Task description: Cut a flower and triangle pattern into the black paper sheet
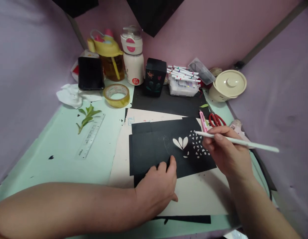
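In my right hand (224, 151) is a slim white pen (245, 142), its tip above the right part of a sheet of black paper (146, 146). Petal shapes (180, 143) and many small triangles (196, 146) show white in this sheet, apparently cut through it. Faint sketched lines (166, 143) run left of the petals. My left hand (160, 182) rests on the sheet's lower edge, index finger stretched out and the other fingers loosely bent, holding nothing. Beneath lies white paper (193, 196).
Beyond the right hand lie a pink craft knife (203, 121) and red-handled scissors (216, 119). A ruler (91, 137), leafy sprig (88, 118) and tape roll (116, 95) are leftward. Bottles (134, 63), a black box (155, 78), markers (185, 73) and a lidded pot (228, 84) line the back.
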Motion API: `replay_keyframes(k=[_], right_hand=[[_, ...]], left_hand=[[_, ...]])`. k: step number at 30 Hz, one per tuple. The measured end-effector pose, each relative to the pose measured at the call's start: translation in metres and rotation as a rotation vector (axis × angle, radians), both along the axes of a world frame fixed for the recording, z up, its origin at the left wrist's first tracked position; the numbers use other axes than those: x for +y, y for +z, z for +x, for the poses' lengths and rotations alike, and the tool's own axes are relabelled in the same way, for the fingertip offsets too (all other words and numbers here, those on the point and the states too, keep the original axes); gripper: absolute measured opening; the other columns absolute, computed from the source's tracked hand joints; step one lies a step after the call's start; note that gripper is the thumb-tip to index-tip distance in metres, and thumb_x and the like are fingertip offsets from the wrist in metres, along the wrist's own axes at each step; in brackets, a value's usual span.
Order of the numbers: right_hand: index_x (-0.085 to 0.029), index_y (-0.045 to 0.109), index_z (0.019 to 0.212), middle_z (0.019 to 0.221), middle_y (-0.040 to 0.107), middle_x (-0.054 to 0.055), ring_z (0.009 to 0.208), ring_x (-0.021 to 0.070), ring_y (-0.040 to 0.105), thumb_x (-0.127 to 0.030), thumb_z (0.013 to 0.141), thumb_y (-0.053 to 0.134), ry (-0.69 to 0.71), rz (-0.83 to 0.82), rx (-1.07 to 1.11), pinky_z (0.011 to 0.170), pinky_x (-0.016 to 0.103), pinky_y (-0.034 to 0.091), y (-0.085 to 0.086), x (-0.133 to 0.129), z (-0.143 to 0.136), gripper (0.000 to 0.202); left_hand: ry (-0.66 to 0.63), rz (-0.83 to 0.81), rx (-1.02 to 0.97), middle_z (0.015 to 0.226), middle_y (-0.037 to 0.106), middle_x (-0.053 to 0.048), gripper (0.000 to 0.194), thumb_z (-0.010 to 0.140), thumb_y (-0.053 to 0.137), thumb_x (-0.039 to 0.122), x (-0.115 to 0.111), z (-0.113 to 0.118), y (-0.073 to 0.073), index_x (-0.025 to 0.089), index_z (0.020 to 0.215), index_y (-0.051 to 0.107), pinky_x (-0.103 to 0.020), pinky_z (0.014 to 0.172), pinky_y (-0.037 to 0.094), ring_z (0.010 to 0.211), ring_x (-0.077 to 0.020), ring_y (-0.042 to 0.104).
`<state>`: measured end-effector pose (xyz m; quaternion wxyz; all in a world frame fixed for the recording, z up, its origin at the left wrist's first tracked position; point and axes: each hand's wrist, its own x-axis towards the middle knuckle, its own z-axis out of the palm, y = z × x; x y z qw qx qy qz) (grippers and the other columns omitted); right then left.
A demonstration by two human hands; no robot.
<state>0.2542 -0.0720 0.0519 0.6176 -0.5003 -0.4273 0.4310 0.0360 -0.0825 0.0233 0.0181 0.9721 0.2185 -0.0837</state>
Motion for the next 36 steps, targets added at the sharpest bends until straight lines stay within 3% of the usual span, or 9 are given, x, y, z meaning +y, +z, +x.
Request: replay_keyframes(k=[3, 5, 9, 13, 26, 33, 36], right_hand=[[-0.025, 0.071, 0.095, 0.075, 0.066, 0.0, 0.062, 0.0106, 0.056, -0.027, 0.083, 0.075, -0.182, 0.096, -0.121, 0.053, 0.022, 0.044, -0.019, 0.0, -0.005, 0.013], [-0.025, 0.071, 0.1, 0.078, 0.067, 0.0, 0.063, 0.0117, 0.059, -0.028, 0.087, 0.071, -0.251, 0.112, -0.318, 0.056, 0.024, 0.047, -0.031, 0.002, -0.005, 0.013], [-0.024, 0.07, 0.107, 0.065, 0.063, -0.001, 0.052, 0.0119, 0.056, -0.034, 0.097, 0.057, -0.193, 0.062, -0.612, 0.05, 0.025, 0.047, -0.044, 0.005, -0.001, 0.019], [-0.025, 0.067, 0.11, 0.079, 0.068, 0.002, 0.063, 0.0144, 0.062, -0.034, 0.096, 0.059, -0.17, 0.074, -0.73, 0.062, 0.029, 0.054, -0.047, 0.008, 0.004, 0.019], [-0.021, 0.068, 0.106, 0.068, 0.064, -0.001, 0.056, 0.0116, 0.057, -0.032, 0.095, 0.058, -0.154, 0.092, -0.685, 0.057, 0.025, 0.049, -0.057, 0.014, 0.014, 0.018], [-0.022, 0.068, 0.104, 0.065, 0.063, -0.002, 0.052, 0.0116, 0.056, -0.037, 0.095, 0.058, -0.171, 0.078, -0.658, 0.054, 0.025, 0.048, -0.053, 0.012, 0.009, 0.02], [-0.023, 0.069, 0.106, 0.065, 0.064, -0.002, 0.052, 0.0119, 0.055, -0.041, 0.096, 0.056, -0.198, 0.076, -0.637, 0.053, 0.025, 0.047, -0.051, 0.011, 0.006, 0.024]], left_hand=[[-0.018, 0.005, -0.019, 0.146, 0.051, -0.019, 0.074, 0.086, 0.059, 0.068, 0.001, 0.0, -0.004, 0.008, 0.129, 0.065, -0.03, 0.055, 0.052, 0.082, -0.0226, 0.062], [-0.012, 0.013, -0.027, 0.146, 0.052, -0.019, 0.074, 0.085, 0.059, 0.068, 0.002, 0.0, -0.005, 0.008, 0.128, 0.065, -0.03, 0.054, 0.05, 0.081, -0.0214, 0.061], [-0.018, 0.045, -0.047, 0.145, 0.052, -0.02, 0.074, 0.086, 0.061, 0.067, 0.0, -0.001, -0.006, 0.006, 0.128, 0.065, -0.03, 0.052, 0.047, 0.077, -0.0203, 0.06], [-0.042, 0.102, -0.053, 0.146, 0.051, -0.02, 0.075, 0.088, 0.059, 0.066, -0.002, -0.003, -0.005, 0.004, 0.13, 0.063, -0.03, 0.052, 0.047, 0.076, -0.0203, 0.058], [-0.104, 0.098, 0.047, 0.15, 0.045, -0.022, 0.071, 0.094, 0.05, 0.063, 0.001, -0.001, 0.001, 0.002, 0.128, 0.063, -0.03, 0.054, 0.05, 0.083, -0.023, 0.061], [-0.055, 0.134, -0.058, 0.145, 0.051, -0.019, 0.066, 0.091, 0.056, 0.063, -0.003, -0.005, -0.007, 0.008, 0.124, 0.067, -0.031, 0.055, 0.048, 0.082, -0.0226, 0.06], [-0.035, 0.157, -0.098, 0.132, 0.059, -0.018, 0.064, 0.09, 0.057, 0.064, -0.004, -0.005, -0.009, 0.008, 0.12, 0.068, -0.031, 0.055, 0.047, 0.08, -0.0221, 0.059]])
